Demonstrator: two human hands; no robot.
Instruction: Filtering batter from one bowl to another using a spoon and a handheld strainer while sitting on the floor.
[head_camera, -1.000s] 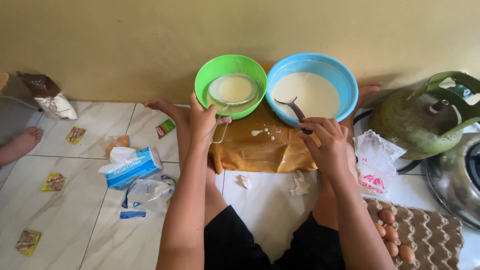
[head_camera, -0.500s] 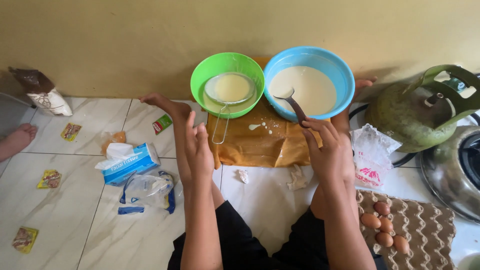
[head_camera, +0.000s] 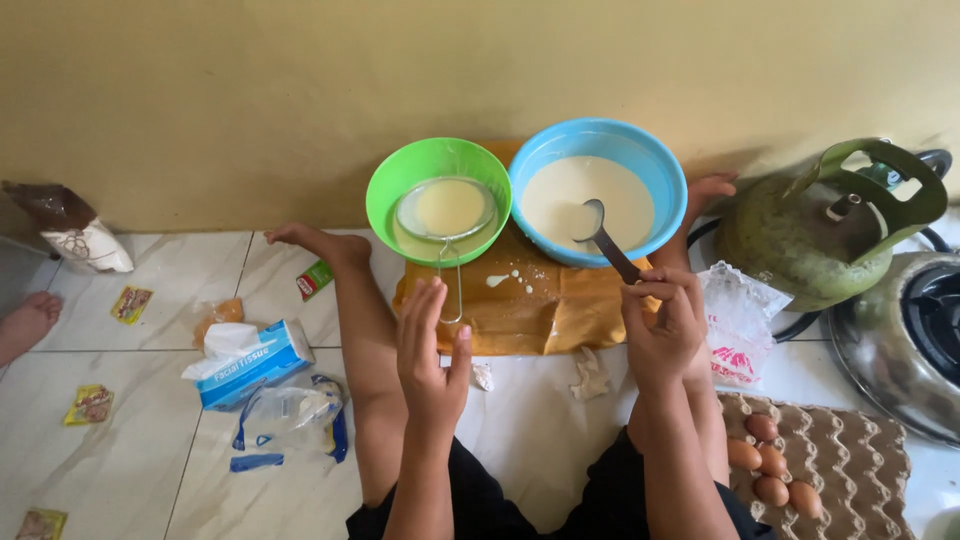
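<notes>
A green bowl (head_camera: 385, 200) with a metal strainer (head_camera: 446, 208) holding pale batter sits against the wall. Beside it on the right is a blue bowl (head_camera: 655, 165) of creamy batter. Both rest on brown paper (head_camera: 530, 315) spotted with drips. My right hand (head_camera: 662, 325) grips the dark handle of a ladle (head_camera: 600, 232) whose bowl lies in the blue bowl's batter. My left hand (head_camera: 430, 350) hovers flat with fingers apart, just short of the strainer's wire handle, holding nothing. My bare legs stretch out to either side of the paper.
A green gas cylinder (head_camera: 825, 235) and a stove (head_camera: 905, 345) stand at right, with an egg tray (head_camera: 850, 460) holding several eggs near my right knee. A tissue box (head_camera: 245, 362), plastic bags (head_camera: 285, 420) and small sachets (head_camera: 130, 303) lie on the tiles at left. Another person's foot (head_camera: 25, 322) shows at far left.
My left hand has let go of the strainer handle and drawn back toward me, fingers spread. My right hand keeps hold of the ladle, which has slid a little toward me.
</notes>
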